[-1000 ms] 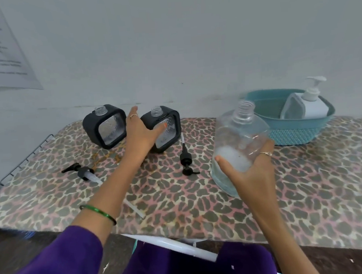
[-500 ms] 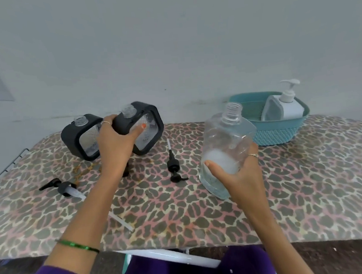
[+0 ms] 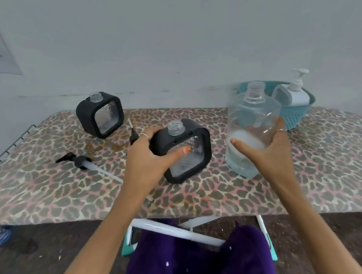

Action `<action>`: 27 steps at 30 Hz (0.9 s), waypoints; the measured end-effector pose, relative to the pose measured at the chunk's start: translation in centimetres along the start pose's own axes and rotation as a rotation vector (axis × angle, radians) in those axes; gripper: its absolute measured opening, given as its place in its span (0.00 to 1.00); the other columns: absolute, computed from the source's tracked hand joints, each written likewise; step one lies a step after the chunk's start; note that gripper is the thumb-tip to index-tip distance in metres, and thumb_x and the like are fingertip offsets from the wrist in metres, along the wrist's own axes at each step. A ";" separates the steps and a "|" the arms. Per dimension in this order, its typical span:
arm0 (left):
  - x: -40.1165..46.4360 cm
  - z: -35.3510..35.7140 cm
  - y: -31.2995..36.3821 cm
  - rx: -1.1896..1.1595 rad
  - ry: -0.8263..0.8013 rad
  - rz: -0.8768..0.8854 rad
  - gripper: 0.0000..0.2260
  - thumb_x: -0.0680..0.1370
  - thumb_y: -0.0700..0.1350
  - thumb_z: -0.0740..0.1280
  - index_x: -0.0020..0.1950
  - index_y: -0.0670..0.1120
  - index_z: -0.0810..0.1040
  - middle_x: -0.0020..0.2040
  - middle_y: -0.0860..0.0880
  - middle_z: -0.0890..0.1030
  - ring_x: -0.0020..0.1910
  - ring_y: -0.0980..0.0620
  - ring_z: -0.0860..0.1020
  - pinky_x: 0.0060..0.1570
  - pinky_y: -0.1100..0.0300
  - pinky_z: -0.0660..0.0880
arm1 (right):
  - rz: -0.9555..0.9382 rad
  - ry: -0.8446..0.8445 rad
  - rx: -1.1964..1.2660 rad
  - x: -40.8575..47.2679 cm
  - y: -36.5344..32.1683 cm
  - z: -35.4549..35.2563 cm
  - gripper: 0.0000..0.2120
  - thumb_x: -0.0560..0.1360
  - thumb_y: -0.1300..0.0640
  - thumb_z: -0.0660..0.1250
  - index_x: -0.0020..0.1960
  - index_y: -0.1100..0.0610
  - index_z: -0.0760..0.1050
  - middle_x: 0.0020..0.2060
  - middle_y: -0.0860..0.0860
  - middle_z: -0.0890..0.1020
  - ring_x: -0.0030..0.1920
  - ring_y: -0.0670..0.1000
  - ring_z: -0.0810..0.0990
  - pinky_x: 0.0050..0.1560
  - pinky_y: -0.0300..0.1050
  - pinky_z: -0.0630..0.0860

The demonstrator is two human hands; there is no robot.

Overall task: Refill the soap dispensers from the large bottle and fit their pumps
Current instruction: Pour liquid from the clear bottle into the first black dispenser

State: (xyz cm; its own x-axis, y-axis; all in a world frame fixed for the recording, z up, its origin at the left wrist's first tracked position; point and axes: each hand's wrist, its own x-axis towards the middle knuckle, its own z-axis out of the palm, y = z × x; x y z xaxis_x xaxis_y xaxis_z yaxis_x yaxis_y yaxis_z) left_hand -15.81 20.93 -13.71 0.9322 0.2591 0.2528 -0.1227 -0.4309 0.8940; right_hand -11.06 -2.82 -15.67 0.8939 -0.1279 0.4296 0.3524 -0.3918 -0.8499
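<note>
Above the leopard-print table (image 3: 52, 197), left grip (image 3: 147, 160) clasping a dispenser (image 3: 183, 151), right grip (image 3: 270, 154) clasping the large bottle (image 3: 251, 119), both necks up.

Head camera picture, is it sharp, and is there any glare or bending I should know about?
Head view: lighting is soft and even, with no hard glare; the large bottle and right hand look slightly smeared; the table edge bows from the wide lens; the dispenser in the left hand reads clearly enough.

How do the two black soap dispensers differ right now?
The near dispenser is gripped by the left hand and tilted; the far dispenser stands untouched by the wall. The near one sits beside the large bottle; the far one stands apart. Both have open necks, pumps off.
</note>
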 end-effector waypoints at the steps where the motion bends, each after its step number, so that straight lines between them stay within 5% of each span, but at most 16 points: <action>1: -0.6 0.2 -0.4 0.008 -0.020 0.021 0.22 0.66 0.51 0.79 0.57 0.53 0.77 0.49 0.60 0.81 0.47 0.65 0.80 0.46 0.70 0.77 | -0.031 0.000 -0.032 -0.2 -0.2 -0.5 0.36 0.64 0.51 0.80 0.66 0.51 0.65 0.55 0.42 0.76 0.56 0.38 0.75 0.60 0.34 0.71; 3: -1.6 0.4 -0.7 0.028 -0.040 0.076 0.21 0.67 0.51 0.79 0.57 0.53 0.77 0.50 0.61 0.81 0.49 0.65 0.79 0.47 0.70 0.77 | -0.105 -0.001 -0.115 -0.6 -0.4 -1.4 0.35 0.65 0.53 0.80 0.65 0.52 0.64 0.51 0.39 0.75 0.49 0.33 0.73 0.52 0.21 0.66; 5: -2.1 0.6 -0.9 -0.002 -0.043 0.117 0.20 0.68 0.49 0.79 0.57 0.54 0.76 0.50 0.62 0.80 0.49 0.65 0.79 0.46 0.72 0.76 | -0.166 -0.018 -0.196 -0.9 -0.6 -1.9 0.36 0.64 0.51 0.80 0.65 0.55 0.65 0.53 0.44 0.75 0.49 0.37 0.73 0.48 0.19 0.64; 7: -2.3 0.8 -1.3 -0.048 -0.017 0.131 0.19 0.69 0.47 0.78 0.57 0.53 0.76 0.50 0.61 0.80 0.49 0.64 0.80 0.46 0.71 0.76 | -0.222 -0.019 -0.265 -1.2 -0.7 -2.2 0.35 0.65 0.49 0.78 0.65 0.54 0.64 0.55 0.46 0.75 0.51 0.42 0.73 0.49 0.23 0.66; 12: -2.6 1.9 -2.7 -0.118 0.036 0.153 0.21 0.72 0.47 0.77 0.61 0.51 0.74 0.53 0.56 0.80 0.51 0.60 0.80 0.50 0.66 0.78 | -0.339 -0.065 -0.430 -1.4 -1.4 -2.6 0.37 0.64 0.47 0.76 0.68 0.51 0.63 0.59 0.55 0.77 0.56 0.56 0.77 0.49 0.51 0.76; 18: -3.2 3.3 -4.2 -0.141 0.097 0.211 0.25 0.73 0.49 0.75 0.67 0.45 0.71 0.58 0.47 0.79 0.57 0.52 0.79 0.55 0.52 0.79 | -0.478 -0.147 -0.673 -1.2 -2.7 -2.3 0.40 0.63 0.51 0.77 0.70 0.53 0.64 0.56 0.60 0.76 0.54 0.62 0.75 0.46 0.49 0.71; 27: -3.0 3.5 -4.9 -0.102 0.121 0.274 0.26 0.74 0.51 0.73 0.68 0.43 0.70 0.59 0.46 0.78 0.57 0.49 0.79 0.54 0.50 0.78 | -0.592 -0.178 -0.857 -0.7 -2.5 -1.8 0.43 0.61 0.55 0.80 0.70 0.52 0.62 0.56 0.62 0.76 0.51 0.65 0.74 0.42 0.56 0.73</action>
State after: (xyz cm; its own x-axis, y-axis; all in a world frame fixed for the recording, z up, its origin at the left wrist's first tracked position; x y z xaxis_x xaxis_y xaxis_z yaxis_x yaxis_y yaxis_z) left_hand -16.82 19.19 -20.13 0.8130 0.2492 0.5263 -0.4028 -0.4120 0.8173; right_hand -13.13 -3.41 -13.27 0.6953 0.4027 0.5953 0.4946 -0.8691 0.0101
